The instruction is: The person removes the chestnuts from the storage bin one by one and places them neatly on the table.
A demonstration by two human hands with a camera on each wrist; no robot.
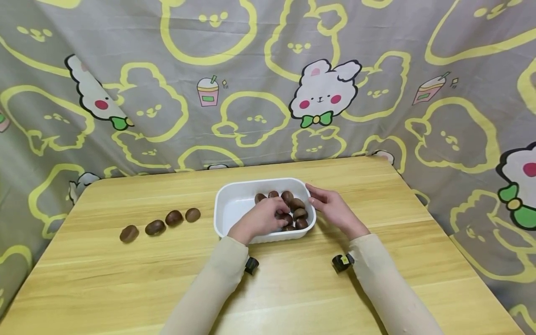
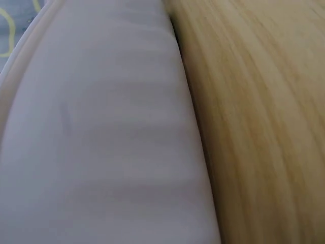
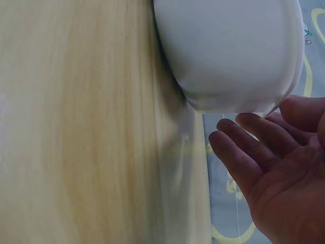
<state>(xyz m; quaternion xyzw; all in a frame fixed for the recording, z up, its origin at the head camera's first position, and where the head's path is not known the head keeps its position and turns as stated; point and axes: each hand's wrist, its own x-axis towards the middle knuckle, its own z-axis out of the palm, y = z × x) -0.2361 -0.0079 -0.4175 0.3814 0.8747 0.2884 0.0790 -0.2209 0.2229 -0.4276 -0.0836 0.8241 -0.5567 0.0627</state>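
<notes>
A white plastic container stands on the table, with several brown chestnuts gathered in its right half. My left hand reaches over the near rim into it, thumb and fingers curled about a chestnut among the others; part of that chestnut is hidden. At the right end, my right hand touches the rim with thumb and index finger. In the right wrist view, its other fingers extend fairly straight by the container's outer wall. The left wrist view shows only the container's side and wood, no hand.
Left of the container, several chestnuts lie spaced in a slanting row on the wooden table. Behind the table's far edge hangs a grey curtain with yellow cartoon outlines. Black wrist cameras sit at the cuffs.
</notes>
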